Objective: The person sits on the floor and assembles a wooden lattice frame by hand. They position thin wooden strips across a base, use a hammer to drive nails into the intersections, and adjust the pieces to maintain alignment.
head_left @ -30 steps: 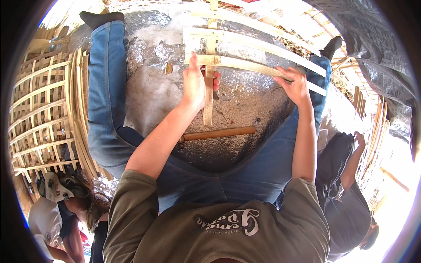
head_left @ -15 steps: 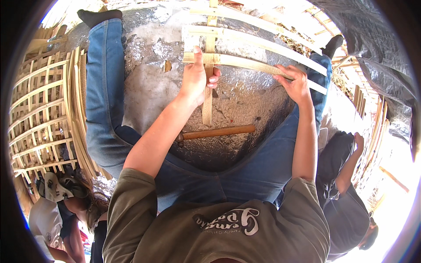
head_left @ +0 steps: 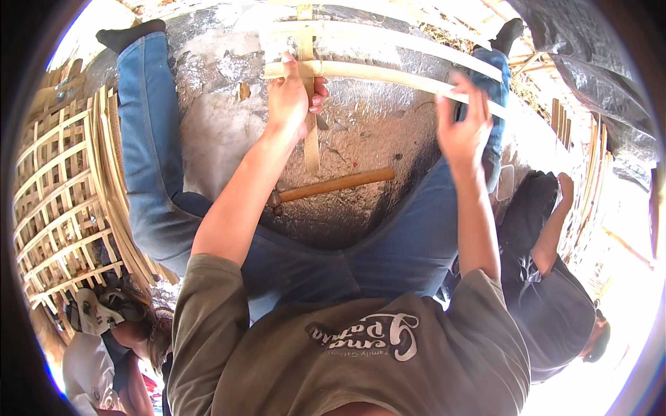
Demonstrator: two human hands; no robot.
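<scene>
My left hand (head_left: 288,104) is closed around the crossing of two pale bamboo strips, its thumb on top and its fingers curled behind. One is the upright bamboo strip (head_left: 311,149); the other, a crosswise bamboo strip (head_left: 381,74), runs off to the right with a slight bow. Smeared by motion, my right hand (head_left: 466,132) is beside the right part of that crosswise strip with its fingers apart. Farther out, another crosswise strip (head_left: 402,40) lies over the same upright. A hammer (head_left: 336,186) with a wooden handle rests on the ground between my legs.
Woven bamboo lattice panels (head_left: 59,187) and a bundle of long strips (head_left: 114,180) stand at my left. A person in dark clothes (head_left: 555,305) sits at the right, another person (head_left: 104,353) at the lower left. Dark plastic sheeting (head_left: 590,62) hangs at the upper right.
My right hand has come off the crosswise strip, and its fingers have spread. My left hand keeps its grip on the crossing. The whole view has shifted slightly.
</scene>
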